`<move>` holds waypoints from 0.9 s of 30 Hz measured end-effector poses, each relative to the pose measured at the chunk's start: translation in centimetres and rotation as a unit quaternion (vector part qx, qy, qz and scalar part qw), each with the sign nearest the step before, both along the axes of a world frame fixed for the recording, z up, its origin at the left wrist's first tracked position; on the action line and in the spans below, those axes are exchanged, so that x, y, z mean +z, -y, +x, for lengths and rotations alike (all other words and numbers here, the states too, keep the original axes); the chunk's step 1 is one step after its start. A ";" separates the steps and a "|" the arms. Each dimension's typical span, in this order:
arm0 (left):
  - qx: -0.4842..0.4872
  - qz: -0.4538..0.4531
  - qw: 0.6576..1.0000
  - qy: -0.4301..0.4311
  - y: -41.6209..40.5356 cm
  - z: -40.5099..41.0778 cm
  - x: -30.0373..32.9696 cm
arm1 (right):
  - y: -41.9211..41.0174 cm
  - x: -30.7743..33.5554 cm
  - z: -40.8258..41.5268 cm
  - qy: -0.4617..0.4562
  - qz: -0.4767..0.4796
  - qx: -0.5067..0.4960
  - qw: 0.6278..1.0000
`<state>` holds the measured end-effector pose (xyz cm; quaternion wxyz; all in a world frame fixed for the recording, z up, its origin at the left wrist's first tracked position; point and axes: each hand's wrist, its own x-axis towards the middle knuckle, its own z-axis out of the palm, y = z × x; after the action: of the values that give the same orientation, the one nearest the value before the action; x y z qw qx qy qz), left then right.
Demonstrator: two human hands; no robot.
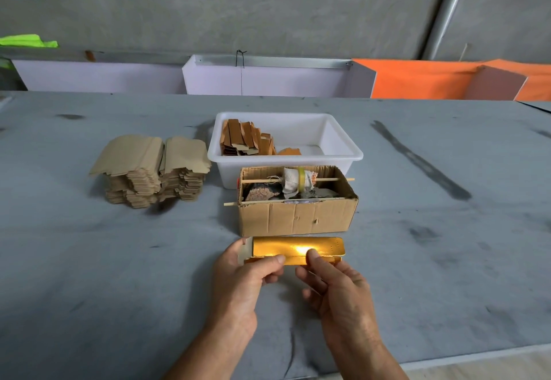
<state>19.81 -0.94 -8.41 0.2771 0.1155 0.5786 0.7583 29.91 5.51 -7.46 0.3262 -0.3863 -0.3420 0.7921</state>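
Both hands hold a gold card [298, 249] just in front of the cardboard box [298, 217] on the grey desk [119, 260]; I cannot tell whether the card rests on the desk. The left hand [241, 275] has its grip pinched on the card's left end, thumb on the folded near edge. The right hand [337, 287] has its grip on the right part, thumb pressed on the shiny face. The open cardboard box holds rags [262, 193] and a cloth bundle [295, 179] bound with yellow tape, on a wooden stick [331, 179] lying across its rim. Right behind it stands a white tub [343, 135] with brown card strips [247, 138] leaning at its left end. A stack of tan card blanks [149, 170] sits left of the tub.
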 end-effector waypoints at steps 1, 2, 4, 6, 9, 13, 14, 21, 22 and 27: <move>0.000 -0.001 1.000 0.008 0.0 0.0 0.0 | 0.0 0.0 0.0 0.002 -0.004 -0.004 1.000; 0.001 -0.001 1.000 0.024 -0.1 0.0 -0.1 | -0.1 0.0 0.0 0.003 -0.010 -0.008 1.000; 0.006 0.008 0.997 0.081 -0.3 0.3 -0.3 | -0.1 0.1 -0.2 0.003 -0.024 -0.010 1.000; 0.019 0.023 0.991 0.127 -0.4 0.4 -0.4 | -0.1 0.3 -0.3 0.002 -0.037 -0.007 0.999; 0.040 0.042 0.986 0.156 -0.7 0.4 -0.3 | -0.3 0.4 -0.4 0.004 -0.033 0.001 0.999; 0.037 0.059 0.982 0.176 -0.9 0.4 0.0 | -0.9 0.8 -0.4 0.010 -0.017 0.007 1.000; 0.022 0.057 0.983 0.173 -0.9 0.4 0.0 | -1.0 0.9 -0.4 0.013 -0.014 0.011 1.000; -0.031 0.029 0.987 0.153 -1.0 0.1 0.3 | -1.6 1.4 -0.6 0.037 -0.006 0.044 0.998; -0.031 0.030 0.987 0.157 -1.1 0.1 0.4 | -1.7 1.5 -0.7 0.041 -0.007 0.049 0.998; -0.033 0.037 0.984 0.173 -1.4 -0.2 0.8 | -2.3 1.7 -1.0 0.055 -0.025 0.059 0.996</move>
<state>19.62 0.46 -7.64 0.3933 0.0116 0.4896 0.7782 28.89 7.83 -5.74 0.2503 -0.4162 -0.3617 0.7958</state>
